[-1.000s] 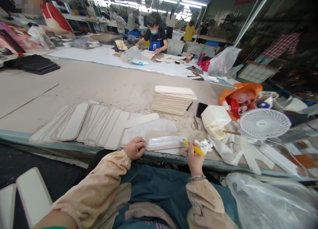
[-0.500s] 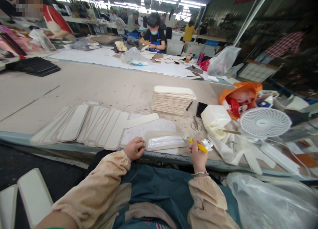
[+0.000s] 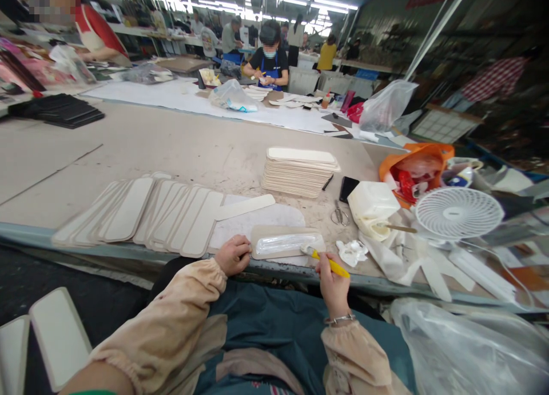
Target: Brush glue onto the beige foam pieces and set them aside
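My right hand is closed around the yellow handle of a brush. Its bristles touch the right part of a flat beige panel, whose middle carries a shiny wet white strip of glue. At the panel's left end rests my left hand, fingers curled, thumb and fingertips at the panel's edge. Under the panel lies a whitish sheet. A loose pale strip lies just behind, partly over the sheet. Right of the brush sits a crumpled white, glue-smeared scrap.
Overlapping cream-topped panels spread to the left along the table edge. Behind the work stands a stack of panels. Scissors, a white container, a white fan and an orange bag crowd the right. A co-worker sits opposite.
My right hand has moved the brush left and slightly toward me, from the panel's right end onto its lower right part. My left hand has stayed at the panel's left end.
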Tool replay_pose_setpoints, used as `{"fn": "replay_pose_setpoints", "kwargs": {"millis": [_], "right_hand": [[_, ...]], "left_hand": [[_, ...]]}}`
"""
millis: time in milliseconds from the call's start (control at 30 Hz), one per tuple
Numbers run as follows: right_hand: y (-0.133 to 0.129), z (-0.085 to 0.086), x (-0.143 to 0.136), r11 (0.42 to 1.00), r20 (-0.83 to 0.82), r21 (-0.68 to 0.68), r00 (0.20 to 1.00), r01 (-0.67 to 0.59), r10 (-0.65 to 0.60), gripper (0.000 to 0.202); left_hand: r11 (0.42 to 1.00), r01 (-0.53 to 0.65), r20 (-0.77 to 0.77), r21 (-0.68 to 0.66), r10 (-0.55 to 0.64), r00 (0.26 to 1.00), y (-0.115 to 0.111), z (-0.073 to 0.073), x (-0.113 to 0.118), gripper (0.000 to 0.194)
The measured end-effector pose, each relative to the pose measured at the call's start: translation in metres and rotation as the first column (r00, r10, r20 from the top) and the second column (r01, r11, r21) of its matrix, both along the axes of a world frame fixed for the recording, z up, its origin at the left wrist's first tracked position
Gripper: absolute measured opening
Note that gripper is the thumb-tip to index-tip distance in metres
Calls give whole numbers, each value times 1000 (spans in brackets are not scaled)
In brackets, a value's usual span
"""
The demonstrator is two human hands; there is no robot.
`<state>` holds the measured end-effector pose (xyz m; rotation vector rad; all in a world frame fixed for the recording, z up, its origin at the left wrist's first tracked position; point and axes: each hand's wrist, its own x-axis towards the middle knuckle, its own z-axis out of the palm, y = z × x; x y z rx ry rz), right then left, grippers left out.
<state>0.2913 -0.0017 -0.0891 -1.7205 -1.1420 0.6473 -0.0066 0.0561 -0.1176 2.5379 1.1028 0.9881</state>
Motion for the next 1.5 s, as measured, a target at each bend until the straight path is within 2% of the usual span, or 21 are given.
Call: {"fn": "replay_pose_setpoints", "kwargs": {"millis": [67, 200, 267, 367, 500, 567, 733, 833, 933, 1067, 1267, 1367, 1500], "right_hand": [[3, 0, 1, 1000, -15, 21, 1000, 13, -12, 45], [19, -3, 18, 987, 9, 58, 988, 152, -153, 47], [26, -6, 24, 984, 29, 56, 985, 166, -168, 47], [28, -10, 21, 992, 11, 39, 992, 123, -124, 48], [20, -10, 6, 1000, -83, 18, 996, 17, -15, 48], [16, -9, 5, 1000, -104, 28, 995, 3, 0, 47], [13, -11, 25, 982, -87, 67, 982, 175, -169, 46], [10, -13, 31, 980, -40, 51, 981, 193, -191, 47], [4, -12, 20, 990, 1, 55, 992, 127, -127, 45], [-3, -10, -14, 996, -74, 74, 996, -43, 49, 39], [-13, -6, -63, 946, -166, 106, 933, -305, 319, 28], [-15, -3, -72, 933, -159, 110, 920, -344, 358, 26], [-14, -4, -70, 941, -177, 108, 925, -321, 336, 26]], "left_hand": [[1000, 4, 2, 4, -4, 1000, 0, -1, 0, 16], [1000, -1, 7, 2, 1, 1000, 0, 0, 0, 16], [1000, -5, 6, -5, 5, 1000, -1, 1, 0, 16], [1000, -14, 6, -11, 15, 1000, -1, 1, 1, 17], [1000, -14, 6, -5, 14, 1000, -1, 0, 0, 16], [1000, -15, 8, -3, 15, 1000, -1, 1, 0, 15], [1000, -9, 11, -15, 9, 1000, -1, 1, 0, 15], [1000, -6, 16, -13, 6, 1000, 0, 0, 0, 15], [1000, -7, 19, -15, 8, 1000, -1, 0, 0, 15], [1000, -16, 14, -22, 16, 1000, -1, 0, 0, 15], [1000, -11, 10, -3, 11, 1000, -1, -1, 1, 15], [1000, -19, -3, -9, 19, 1000, -1, -1, 1, 16], [1000, -25, -8, -15, 24, 1000, -2, 1, 2, 17]]}}
